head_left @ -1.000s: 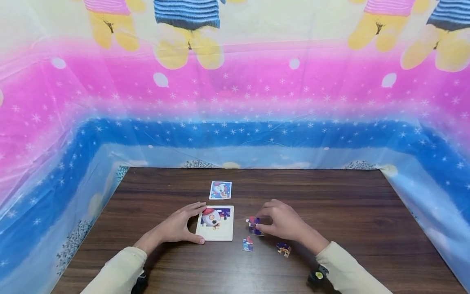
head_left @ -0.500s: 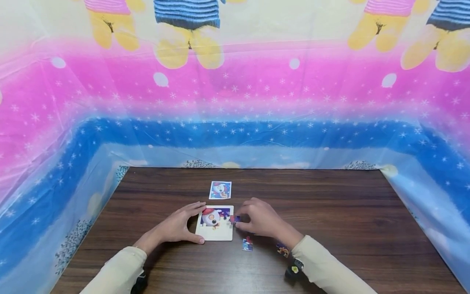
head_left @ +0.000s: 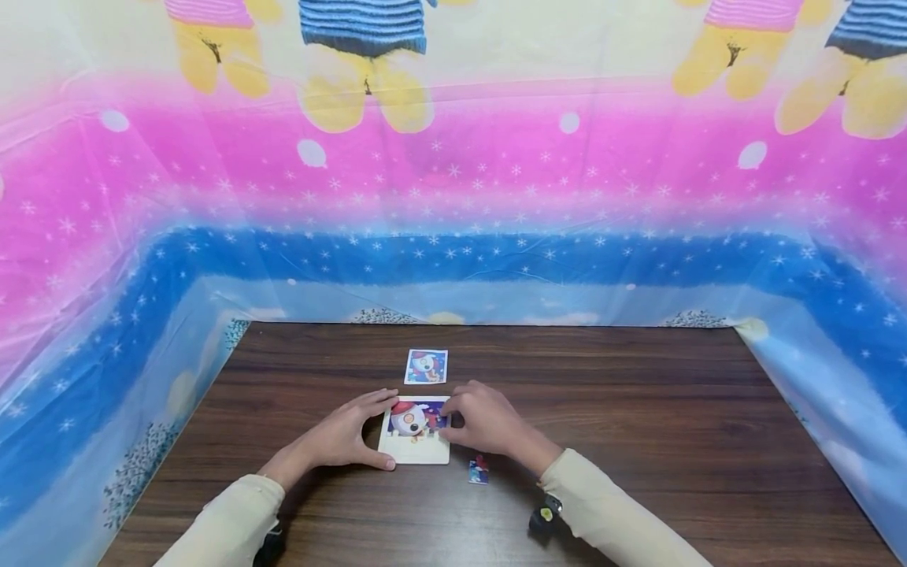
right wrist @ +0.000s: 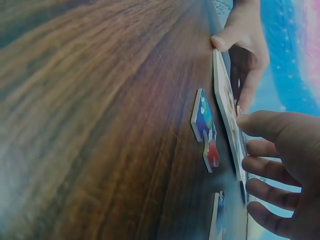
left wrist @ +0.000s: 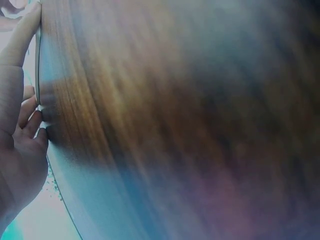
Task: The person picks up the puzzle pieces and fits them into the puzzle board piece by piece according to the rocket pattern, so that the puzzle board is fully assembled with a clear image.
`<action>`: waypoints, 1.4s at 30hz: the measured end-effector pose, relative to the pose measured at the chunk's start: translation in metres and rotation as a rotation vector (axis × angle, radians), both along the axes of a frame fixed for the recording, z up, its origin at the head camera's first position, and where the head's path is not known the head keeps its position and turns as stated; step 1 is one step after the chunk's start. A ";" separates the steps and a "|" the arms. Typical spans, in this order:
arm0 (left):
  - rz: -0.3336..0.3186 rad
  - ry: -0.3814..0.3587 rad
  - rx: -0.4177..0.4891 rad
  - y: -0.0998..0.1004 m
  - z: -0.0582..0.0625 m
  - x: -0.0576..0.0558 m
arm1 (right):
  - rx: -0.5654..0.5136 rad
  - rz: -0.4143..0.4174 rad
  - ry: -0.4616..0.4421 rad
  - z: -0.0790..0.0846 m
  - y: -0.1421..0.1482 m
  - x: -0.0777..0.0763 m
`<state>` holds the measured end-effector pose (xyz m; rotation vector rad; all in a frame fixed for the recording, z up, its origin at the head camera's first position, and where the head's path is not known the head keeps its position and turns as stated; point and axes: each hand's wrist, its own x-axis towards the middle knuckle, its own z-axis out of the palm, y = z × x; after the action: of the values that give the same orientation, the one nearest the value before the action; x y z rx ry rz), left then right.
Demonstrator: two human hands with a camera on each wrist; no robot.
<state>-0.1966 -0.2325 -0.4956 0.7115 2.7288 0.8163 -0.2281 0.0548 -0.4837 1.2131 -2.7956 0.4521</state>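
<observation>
My left hand (head_left: 338,435) holds the left side of a white-framed puzzle board (head_left: 418,454), thumb at its near corner and fingers at its far corner. The board's upper part carries a picture of a white dog-like face in a red hat; its lower part is bare. At the board's right edge my right hand (head_left: 485,421) pinches a dark purple puzzle piece (head_left: 435,415) between thumb and fingers, mostly hidden by them. A blue and red puzzle piece (head_left: 479,471) lies flat right of the board. Another puzzle piece (right wrist: 218,220) shows in the right wrist view.
A small square picture card (head_left: 426,367) with a similar face lies beyond the board. All of it rests on a dark brown wooden table (head_left: 609,370). A printed cloth (head_left: 496,260) hangs along the back and sides. My right forearm covers part of the tabletop.
My right hand has carried the purple puzzle piece leftward from the table onto the board's right part. The right forearm now covers spots where other pieces showed. My left hand stays put.
</observation>
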 end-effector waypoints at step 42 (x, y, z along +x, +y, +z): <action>0.004 -0.011 0.003 0.000 -0.002 -0.001 | 0.066 -0.037 -0.008 -0.001 -0.012 0.001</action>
<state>-0.1977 -0.2329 -0.4975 0.6996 2.7204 0.8237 -0.2274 0.0429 -0.4845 1.1724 -2.8555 0.3654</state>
